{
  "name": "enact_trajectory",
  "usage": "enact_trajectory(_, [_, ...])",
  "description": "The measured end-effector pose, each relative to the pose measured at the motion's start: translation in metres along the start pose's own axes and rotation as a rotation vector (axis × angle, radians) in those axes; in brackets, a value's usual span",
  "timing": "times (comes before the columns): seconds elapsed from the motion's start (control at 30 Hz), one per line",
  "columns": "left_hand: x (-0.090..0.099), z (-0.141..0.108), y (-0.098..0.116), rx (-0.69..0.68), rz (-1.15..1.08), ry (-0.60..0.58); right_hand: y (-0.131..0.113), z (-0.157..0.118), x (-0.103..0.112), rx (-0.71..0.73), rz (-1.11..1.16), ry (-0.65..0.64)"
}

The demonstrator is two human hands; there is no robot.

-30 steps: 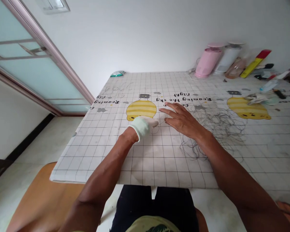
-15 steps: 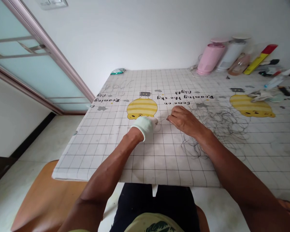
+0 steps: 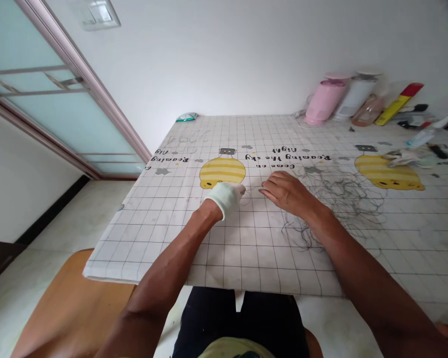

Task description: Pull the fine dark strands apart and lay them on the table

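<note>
My left hand (image 3: 227,198), in a pale green-white glove, rests over the middle of the checked tablecloth (image 3: 149,228), beside a printed yellow balloon bear. Its fingers are pinched together, and a faint thin loop shows just right of the fingertips. My bare right hand (image 3: 283,191) is a short gap to the right, also with fingers closed in a pinch; whatever lies between its fingertips is too small to name. A loose tangle of thin dark thread (image 3: 343,199) spreads over the cloth to the right of my right hand, partly under the wrist.
Along the wall at the back right stand a pink cylinder (image 3: 326,101), a white cylinder (image 3: 354,98), a bottle (image 3: 368,110) and a yellow-red box (image 3: 399,104). A crumpled glove (image 3: 406,156) lies at right. A green-white packet (image 3: 187,117) sits at the back left corner.
The camera view has shifted slightly, so the table appears lower. Both hands hold nearly the same places over the cloth; the right fingers have changed their pose a little.
</note>
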State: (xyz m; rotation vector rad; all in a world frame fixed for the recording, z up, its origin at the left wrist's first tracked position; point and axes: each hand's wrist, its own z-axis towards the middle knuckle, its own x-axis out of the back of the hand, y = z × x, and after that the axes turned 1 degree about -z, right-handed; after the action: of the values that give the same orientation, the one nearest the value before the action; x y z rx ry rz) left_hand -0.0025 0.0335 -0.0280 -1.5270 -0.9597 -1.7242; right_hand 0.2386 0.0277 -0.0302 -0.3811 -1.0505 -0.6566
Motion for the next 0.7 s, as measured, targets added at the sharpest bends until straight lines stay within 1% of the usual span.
enact_trajectory(0.1, [-0.006,0.001,-0.006,-0.096,0.024,-0.019,0.000,0.002,0.003,0.063,-0.045,0.010])
enact_trajectory(0.17, [-0.009,0.002,-0.008,-0.139,0.046,-0.019,-0.001,0.003,-0.001,0.085,-0.042,0.007])
enact_trajectory(0.23, [-0.010,0.002,-0.008,-0.146,0.057,-0.016,-0.002,0.003,-0.009,0.084,-0.016,0.000])
enact_trajectory(0.33, [-0.009,0.002,-0.004,-0.112,0.048,-0.029,-0.004,0.004,-0.019,0.057,0.001,-0.002])
enact_trajectory(0.43, [-0.007,0.001,0.004,-0.070,0.032,-0.029,-0.007,0.006,-0.024,0.054,-0.014,0.014])
enact_trajectory(0.57, [-0.004,-0.001,0.014,0.006,0.007,0.005,-0.006,0.008,-0.022,0.007,0.043,0.043])
enact_trajectory(0.7, [-0.006,0.002,0.012,0.091,-0.013,0.068,0.003,0.002,-0.016,-0.076,0.116,0.027])
